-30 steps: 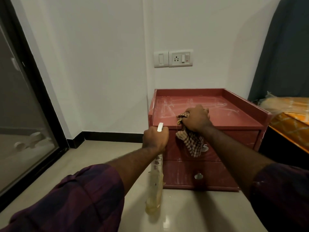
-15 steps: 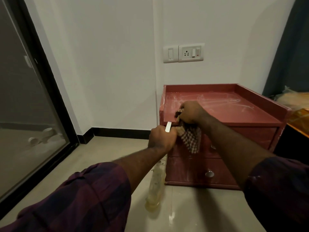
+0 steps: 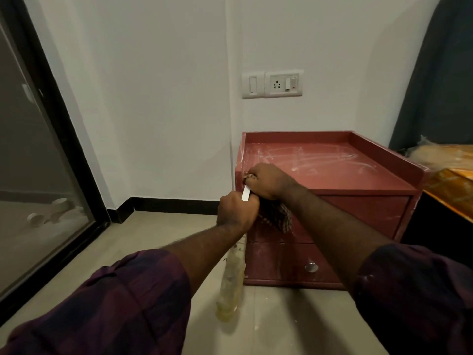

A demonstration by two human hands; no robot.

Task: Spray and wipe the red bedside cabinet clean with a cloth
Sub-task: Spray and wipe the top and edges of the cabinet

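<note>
The cabinet point(image 3: 332, 180) stands on the floor point(image 3: 153, 234) against the wall point(image 3: 153, 98), directly ahead of both hands. White streaks cover its top, and raised rims run along the back and both sides. The checked cloth point(image 3: 277, 216) is bunched at the cabinet's front left corner.

The right hand point(image 3: 268, 180) grips the cloth. Its fingers are curled tight round the bunched upper part, knuckles up, and press it against that corner. The loose end of the cloth hangs below the right hand, over the upper drawer front.

The left hand point(image 3: 236, 211) sits just below and to the left of the right hand; whether the two touch cannot be told. It is closed in a fist round the top of the bottle point(image 3: 230, 285). A white lever point(image 3: 246, 194) projects up from the fist toward the right hand. The translucent, yellowish bottle body hangs down from the left hand in front of the cabinet's left edge. Whether its base meets the floor cannot be told.

Below both hands, the lower drawer carries a round metal knob point(image 3: 311, 267). Above the hands, a switch plate point(image 3: 272, 84) with a socket is set in the white wall. Left of the left hand are a black skirting point(image 3: 174, 206) and a black-framed glass door point(image 3: 33, 175). Right of the right hand, beyond the cabinet, are a dark curtain point(image 3: 440, 85) and an orange item under clear wrap point(image 3: 450, 180).
</note>
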